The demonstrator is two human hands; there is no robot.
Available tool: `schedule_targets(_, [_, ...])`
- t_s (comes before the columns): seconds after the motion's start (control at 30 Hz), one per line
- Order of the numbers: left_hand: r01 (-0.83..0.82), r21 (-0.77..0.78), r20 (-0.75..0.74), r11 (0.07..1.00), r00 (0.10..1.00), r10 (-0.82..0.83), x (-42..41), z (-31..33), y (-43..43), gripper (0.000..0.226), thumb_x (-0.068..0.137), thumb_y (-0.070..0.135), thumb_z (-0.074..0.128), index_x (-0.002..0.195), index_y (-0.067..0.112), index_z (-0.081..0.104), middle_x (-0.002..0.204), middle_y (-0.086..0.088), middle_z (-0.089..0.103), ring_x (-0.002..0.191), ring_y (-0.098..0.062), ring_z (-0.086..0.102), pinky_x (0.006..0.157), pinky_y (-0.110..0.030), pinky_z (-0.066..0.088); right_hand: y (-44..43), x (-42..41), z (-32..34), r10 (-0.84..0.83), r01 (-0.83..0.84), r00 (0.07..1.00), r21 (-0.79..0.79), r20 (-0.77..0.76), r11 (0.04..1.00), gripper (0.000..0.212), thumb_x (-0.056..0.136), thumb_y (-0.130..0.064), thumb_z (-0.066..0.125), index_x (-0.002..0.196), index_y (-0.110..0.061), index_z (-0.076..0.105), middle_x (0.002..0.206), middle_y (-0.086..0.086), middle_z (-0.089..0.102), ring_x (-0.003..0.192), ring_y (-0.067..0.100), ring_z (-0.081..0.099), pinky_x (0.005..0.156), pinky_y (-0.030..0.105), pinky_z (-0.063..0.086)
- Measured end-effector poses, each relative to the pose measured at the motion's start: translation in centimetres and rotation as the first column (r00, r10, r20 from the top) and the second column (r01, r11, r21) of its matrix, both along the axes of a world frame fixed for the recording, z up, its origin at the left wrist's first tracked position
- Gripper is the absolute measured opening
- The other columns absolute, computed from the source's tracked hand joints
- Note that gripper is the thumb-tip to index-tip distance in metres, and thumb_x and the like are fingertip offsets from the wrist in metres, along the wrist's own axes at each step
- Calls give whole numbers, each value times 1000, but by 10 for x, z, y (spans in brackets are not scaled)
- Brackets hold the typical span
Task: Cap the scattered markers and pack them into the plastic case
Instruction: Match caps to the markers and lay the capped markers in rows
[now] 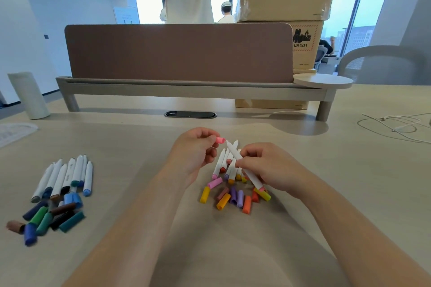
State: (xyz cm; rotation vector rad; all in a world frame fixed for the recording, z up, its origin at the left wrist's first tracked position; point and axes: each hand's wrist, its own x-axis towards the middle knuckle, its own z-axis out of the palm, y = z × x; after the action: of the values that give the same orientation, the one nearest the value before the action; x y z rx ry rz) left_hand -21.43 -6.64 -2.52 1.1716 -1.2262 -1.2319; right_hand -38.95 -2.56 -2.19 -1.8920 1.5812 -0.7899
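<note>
1. The left hand [196, 149] pinches a pink cap [220, 140] between thumb and fingertips, with the open end turned towards the right.
2. The right hand [268, 168] grips a white marker [234, 152] mid-barrel, the tip angled up and left and just short of the cap's mouth.
3. To do this well, line the cap's opening square with the tip before pushing. A skewed entry would likely smear ink on the rim.
4. Press along the barrel's axis until the cap seats, and keep the right-hand grip firm so the marker doesn't slide back.
5. More uncapped markers [220, 165] and warm-coloured loose caps [233, 198] lie on the table [349, 170] under the hands. A cooler-coloured group [63, 177] sits well to the left.
6. The plastic case is not in view.
</note>
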Motion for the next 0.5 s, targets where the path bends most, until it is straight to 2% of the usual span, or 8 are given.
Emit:
schedule_targets(0.23, [-16,-44,88,999,996,20,-2,2,2,9,97,3,53,98,7,61,86,-12,71,65,-20,54,61,-31,48,1,-1,1,27,-27,1000,11,-7,1000,18,92,-30,61,80,-22,72,77,-3,61,71,9,53,68,29,45])
schedule_targets(0.4, [-22,-184,276,983,958,73,-8,1,6,4,95,8,57,95,12,59,84,-8,73,67,-19,62,64,-30,53,1,1,1,30,-30,999,1,-13,1000,18,92,-30,62,76,-25,71,74,-6,59,70,8,52,67,28,44])
schedule_targets(0.5, [-49,-247,321,968,938,130,-12,3,10,8,96,9,54,94,11,62,80,-4,72,63,-16,64,61,-28,56,0,1,2,22,-22,1000,-3,7,1000,18,92,-30,62,77,-26,71,75,-7,60,70,7,54,66,24,44])
